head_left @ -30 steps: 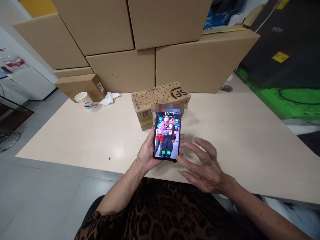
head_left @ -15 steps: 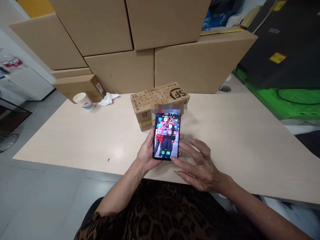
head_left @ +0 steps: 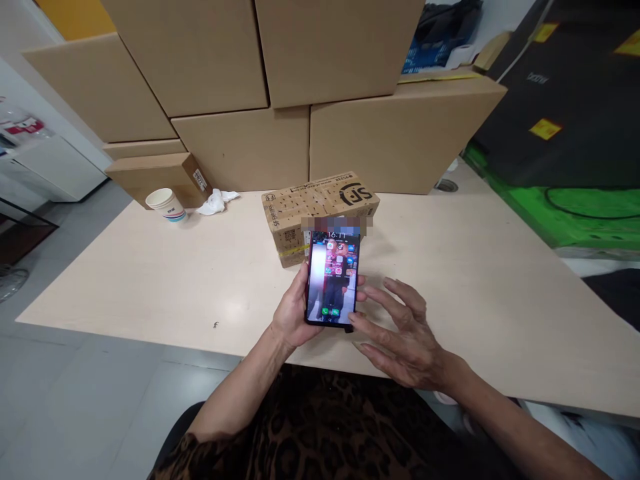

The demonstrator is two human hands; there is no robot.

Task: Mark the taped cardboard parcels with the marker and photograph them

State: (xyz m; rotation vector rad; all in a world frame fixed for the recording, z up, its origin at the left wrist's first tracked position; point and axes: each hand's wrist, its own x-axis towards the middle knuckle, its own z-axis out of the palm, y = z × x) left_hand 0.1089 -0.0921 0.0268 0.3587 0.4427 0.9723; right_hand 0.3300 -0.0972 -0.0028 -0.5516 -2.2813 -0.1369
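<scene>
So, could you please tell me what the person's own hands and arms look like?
The left hand and right hand are bare, without gloves; no watch or bracelet shows. The left sleeve, in dark brown-and-black leopard print, ends near the elbow. The right sleeve is out of view.

"What's the floor (head_left: 100,393) like?"
"Grey and tiled — shiny in patches."
"And the furniture?"
"A pale surface (head_left: 150,287) fills the middle, a soft glare (head_left: 235,305) on it. A low white cabinet (head_left: 63,167) stands at left, by a white wall (head_left: 20,60)."
"On the right?"
"A green base (head_left: 600,207) — a tall dark block (head_left: 585,83) above it."
</scene>
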